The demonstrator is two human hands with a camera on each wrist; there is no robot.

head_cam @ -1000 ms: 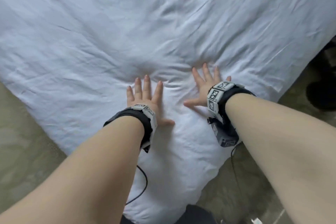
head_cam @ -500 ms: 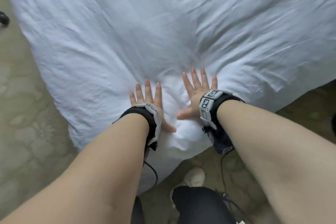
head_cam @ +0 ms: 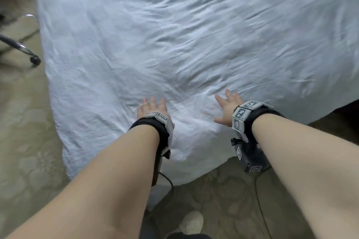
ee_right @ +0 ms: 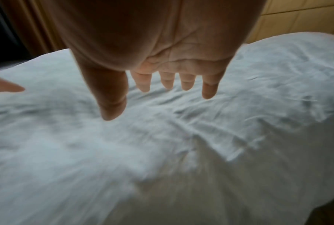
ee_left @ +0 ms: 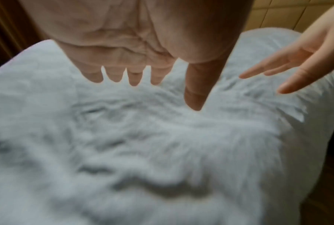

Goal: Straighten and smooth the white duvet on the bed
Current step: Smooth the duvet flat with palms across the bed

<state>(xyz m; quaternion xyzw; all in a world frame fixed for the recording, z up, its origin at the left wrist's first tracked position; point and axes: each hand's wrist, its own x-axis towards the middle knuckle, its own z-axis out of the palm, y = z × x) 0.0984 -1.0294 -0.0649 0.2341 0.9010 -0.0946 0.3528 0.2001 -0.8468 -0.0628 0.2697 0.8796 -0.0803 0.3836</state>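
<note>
Where the head view looks down over both forearms, the white duvet (head_cam: 194, 44) covers the bed and fills most of the frame, its near corner hanging toward the patterned floor (head_cam: 23, 141) between the two arms. Creases run across the cloth, fanning out from the area just beyond the hands. The left hand (head_cam: 152, 108) is stretched out with straight fingers over the duvet near that corner; the right hand (head_cam: 226, 107) is likewise spread, fingers apart and thumb out to the side, nearer the duvet's right edge. Neither hand grips any cloth. Each wrist carries a black band with marker tiles. Off the left edge of the bed stands a chrome chair leg (head_cam: 21, 48) ending in a dark caster. A pale shoe (head_cam: 191, 223) shows on the floor at the bottom.

From the left wrist, the palm and its fingers (ee_left: 135, 79) point downward, straight and slightly parted, above the rumpled duvet; whether the tips touch it cannot be told through the blur. The other hand appears at the right, also flat and spread.

From the right wrist, the fingers (ee_right: 187, 82) are extended and separated, holding nothing, over the wrinkled white surface, with a yellowish wall (ee_right: 306, 18) behind.
</note>
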